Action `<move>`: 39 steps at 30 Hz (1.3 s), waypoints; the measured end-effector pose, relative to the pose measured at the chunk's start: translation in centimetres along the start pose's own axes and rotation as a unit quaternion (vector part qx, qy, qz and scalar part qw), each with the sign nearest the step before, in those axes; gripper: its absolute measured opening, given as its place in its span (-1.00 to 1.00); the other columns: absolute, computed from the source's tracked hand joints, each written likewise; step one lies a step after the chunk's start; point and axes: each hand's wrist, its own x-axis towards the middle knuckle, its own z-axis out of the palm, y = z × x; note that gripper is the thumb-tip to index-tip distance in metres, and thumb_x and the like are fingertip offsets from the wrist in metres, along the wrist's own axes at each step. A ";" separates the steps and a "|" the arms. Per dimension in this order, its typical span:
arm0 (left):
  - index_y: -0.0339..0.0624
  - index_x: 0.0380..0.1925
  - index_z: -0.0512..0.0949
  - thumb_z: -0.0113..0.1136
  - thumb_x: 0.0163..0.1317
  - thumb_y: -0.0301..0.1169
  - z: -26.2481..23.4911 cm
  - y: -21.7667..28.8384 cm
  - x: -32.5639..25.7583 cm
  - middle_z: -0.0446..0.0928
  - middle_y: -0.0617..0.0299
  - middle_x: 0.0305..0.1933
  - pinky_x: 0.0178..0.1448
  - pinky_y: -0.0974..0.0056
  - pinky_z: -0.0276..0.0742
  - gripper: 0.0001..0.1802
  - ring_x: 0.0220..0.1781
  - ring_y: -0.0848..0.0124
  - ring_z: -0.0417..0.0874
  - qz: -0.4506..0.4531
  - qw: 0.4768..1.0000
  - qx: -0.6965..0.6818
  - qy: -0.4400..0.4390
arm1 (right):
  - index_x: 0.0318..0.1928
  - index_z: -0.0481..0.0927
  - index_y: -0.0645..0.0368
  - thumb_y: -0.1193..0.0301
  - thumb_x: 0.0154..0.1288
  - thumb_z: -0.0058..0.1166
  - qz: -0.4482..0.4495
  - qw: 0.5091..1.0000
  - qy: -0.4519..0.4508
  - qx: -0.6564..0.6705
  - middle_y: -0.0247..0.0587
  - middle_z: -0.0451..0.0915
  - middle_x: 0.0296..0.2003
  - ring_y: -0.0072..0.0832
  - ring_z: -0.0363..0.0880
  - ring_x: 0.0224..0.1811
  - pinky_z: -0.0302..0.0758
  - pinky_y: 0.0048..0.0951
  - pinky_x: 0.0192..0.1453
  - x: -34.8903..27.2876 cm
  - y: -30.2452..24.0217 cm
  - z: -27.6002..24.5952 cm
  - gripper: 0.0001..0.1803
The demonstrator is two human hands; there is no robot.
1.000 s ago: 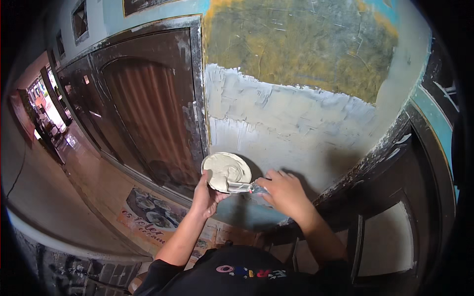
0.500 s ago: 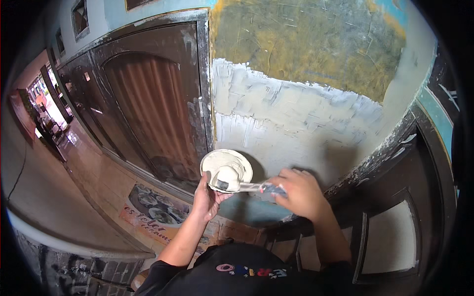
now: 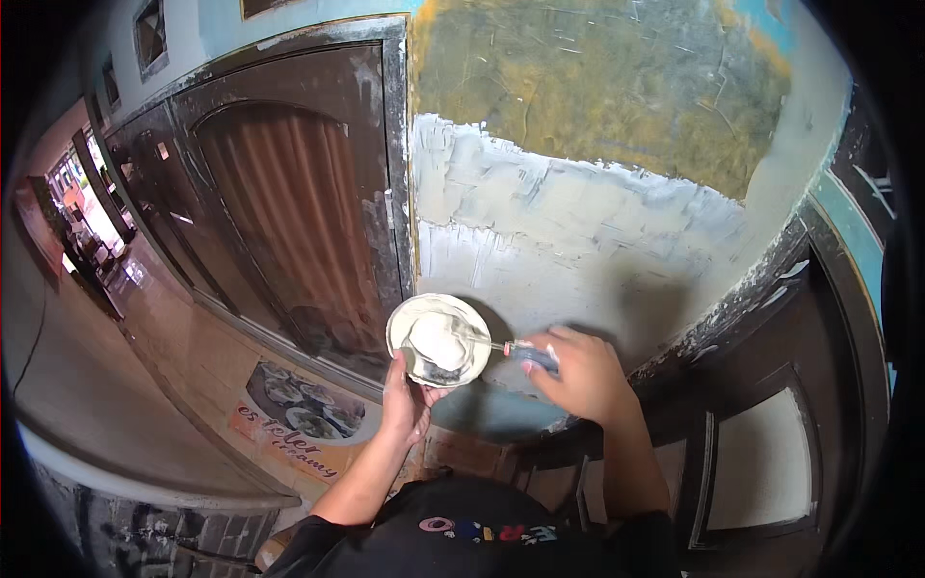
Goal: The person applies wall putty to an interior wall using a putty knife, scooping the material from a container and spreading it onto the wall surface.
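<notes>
My left hand (image 3: 407,405) is closed on the lower left rim of a round, pale bowl (image 3: 394,332), its thumb over the edge. White putty (image 3: 436,339) lies in a mound inside the bowl. In my right hand (image 3: 576,371) is the dark handle of a putty knife (image 3: 530,354), whose thin shank reaches left over the bowl's rim. The knife's blade is covered by the putty or hidden in it. Both hands are in front of a wall (image 3: 568,231) coated with rough white putty in its lower part and bare olive-brown above.
A brown wooden door (image 3: 289,212) with a worn frame stands left of the wall. To the right is another dark wooden frame with a pale panel (image 3: 761,467). A printed banner (image 3: 299,414) lies on the tiled floor, which runs to a bright opening (image 3: 92,207) at far left.
The putty knife has turned and dipped into the putty in the bowl; its flat metal part showed before. The bowl has shifted slightly left, and its inside shows more.
</notes>
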 end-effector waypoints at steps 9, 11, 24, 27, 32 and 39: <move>-0.20 0.39 0.14 -0.18 0.49 0.10 0.9 -1.5 0.0 0.33 -0.01 0.37 0.20 0.02 0.61 -0.29 0.30 0.12 0.50 0.140 0.985 -0.044 0.093 | -0.04 0.66 -0.16 0.28 0.10 0.26 -0.041 0.989 0.000 -0.144 -0.27 0.59 -0.28 -0.27 0.62 -0.12 0.55 -0.17 -0.13 -0.7 -0.9 1.7 -0.65; -0.18 0.37 0.18 -0.15 0.50 0.06 0.7 -1.4 -0.1 0.37 0.01 0.33 0.14 0.07 0.63 -0.34 0.27 0.15 0.52 0.137 0.985 -0.036 0.103 | -0.04 0.66 -0.16 0.30 0.05 0.28 -0.033 0.989 0.014 -0.141 -0.30 0.59 -0.27 -0.30 0.59 -0.08 0.50 -0.18 -0.06 -0.2 -0.1 2.4 -0.62; -0.23 0.22 0.37 -0.11 0.51 -0.04 -1.7 0.4 0.1 0.60 0.22 0.00 -0.26 0.35 0.62 -0.47 -0.18 0.48 0.66 -0.052 0.998 0.020 -0.015 | -0.01 0.65 -0.03 0.39 -0.01 0.28 -0.079 0.980 0.145 -0.111 -0.31 0.48 -0.21 -0.31 0.45 -0.07 0.34 -0.23 -0.01 2.3 2.7 3.9 -0.56; -0.25 0.26 0.34 -0.07 0.48 0.00 -1.0 1.0 0.0 0.58 0.17 0.09 -0.16 0.33 0.65 -0.41 -0.05 0.43 0.68 -0.068 0.997 0.011 -0.037 | -0.13 0.69 -0.01 0.43 -0.05 0.31 -0.086 0.973 0.191 -0.099 -0.31 0.45 -0.24 -0.33 0.47 -0.13 0.34 -0.25 -0.03 2.5 3.3 3.2 -0.64; -0.32 0.30 0.28 -0.11 0.50 -0.04 0.4 1.9 -0.2 0.52 0.04 0.20 0.05 0.18 0.72 -0.39 0.11 0.30 0.66 -0.071 0.997 -0.031 -0.018 | -0.14 0.68 -0.03 0.46 -0.11 0.37 -0.093 0.956 0.258 -0.101 -0.32 0.46 -0.21 -0.32 0.51 -0.17 0.40 -0.24 -0.01 2.9 2.8 0.3 -0.60; -0.30 0.30 0.31 -0.02 0.45 -0.02 0.7 2.4 0.0 0.49 0.06 0.25 0.20 0.15 0.63 -0.37 0.22 0.27 0.59 -0.070 0.997 -0.043 0.001 | -0.14 0.67 -0.05 0.47 -0.16 0.37 -0.089 0.948 0.301 -0.063 -0.34 0.50 -0.25 -0.30 0.52 -0.19 0.42 -0.24 -0.03 2.9 3.2 -0.6 -0.56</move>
